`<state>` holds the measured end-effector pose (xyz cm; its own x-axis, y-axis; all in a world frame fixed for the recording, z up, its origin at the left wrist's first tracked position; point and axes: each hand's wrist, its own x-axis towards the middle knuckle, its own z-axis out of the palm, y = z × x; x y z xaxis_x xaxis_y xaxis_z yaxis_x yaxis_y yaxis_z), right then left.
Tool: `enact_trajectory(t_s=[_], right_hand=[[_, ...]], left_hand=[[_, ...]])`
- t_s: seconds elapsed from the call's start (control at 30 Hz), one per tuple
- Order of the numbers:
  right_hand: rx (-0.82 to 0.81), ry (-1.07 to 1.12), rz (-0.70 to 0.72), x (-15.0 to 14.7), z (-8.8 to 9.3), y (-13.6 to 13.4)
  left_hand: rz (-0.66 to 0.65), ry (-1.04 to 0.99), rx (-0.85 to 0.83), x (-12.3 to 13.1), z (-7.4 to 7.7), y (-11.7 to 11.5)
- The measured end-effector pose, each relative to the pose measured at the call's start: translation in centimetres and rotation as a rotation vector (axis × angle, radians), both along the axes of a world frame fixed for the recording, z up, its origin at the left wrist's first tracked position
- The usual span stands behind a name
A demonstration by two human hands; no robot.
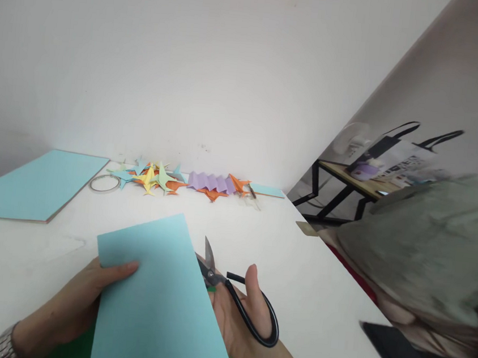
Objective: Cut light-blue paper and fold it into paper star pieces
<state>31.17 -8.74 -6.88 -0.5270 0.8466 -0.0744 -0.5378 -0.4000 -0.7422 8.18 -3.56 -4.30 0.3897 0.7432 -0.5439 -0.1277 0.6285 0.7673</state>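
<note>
White wall point(190, 71) behind, white tabletop point(326, 325) below; at R, a wooden side table point(369, 184) w/ tote bags point(403, 156). Along the wall: origami birds point(149, 178), pleated purple paper point(212, 182), prob. pushed back there to free the near area for handwork. Ring-shaped tape roll point(103, 192) lies just beside them, next to the flat lt-blue paper stack point(35, 189) at far L.

Lt-blue sheet point(154, 295) is front & center, lifted toward the wearer, running off the bottom of view. One layer or folded, can't tell. L hand point(82, 293) grasps its L edge: thumb flat on top, other fingers hidden beneath, prob. pinching so the sheet doesn't sag or slip. R hand point(245, 319) has the black-handled scissors point(215, 279), thumb inside the loop, prob. so it can work the blades; rest of fingers mostly behind the sheet, so can't tell how firm the hold. Blades spread apart at the sheet's R edge, lower one partly hidden by it; whether they touch, can't tell.

Sheet's long axis runs near-to-far, far end leaning slightly L; its short far edge slants up to the R. Scissors lie diagonally: tips away & L, handle toward wearer & R. Smth green point(69, 352) shows underneath.
</note>
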Motion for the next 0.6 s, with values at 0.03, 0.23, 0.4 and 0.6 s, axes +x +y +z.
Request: enact_trajectory(t_s=[0.03,0.23,0.4,0.6], right_hand=[[-0.012,0.015,0.003,0.05,-0.14,0.03],[-0.064,0.098,0.007,0.10,-0.86,0.09],[-0.064,0.126,-0.076,-0.16,-0.72,0.08],[-0.109,0.153,-0.038,0.00,-0.66,0.15]], left_hand=[[-0.004,-0.001,-0.006,0.03,-0.15,-0.04],[-0.009,0.010,-0.028,0.42,-0.32,-0.40],[-0.006,0.013,-0.012,0.05,-0.42,-0.18],[-0.020,-0.014,-0.033,-0.10,-0.61,-0.05]])
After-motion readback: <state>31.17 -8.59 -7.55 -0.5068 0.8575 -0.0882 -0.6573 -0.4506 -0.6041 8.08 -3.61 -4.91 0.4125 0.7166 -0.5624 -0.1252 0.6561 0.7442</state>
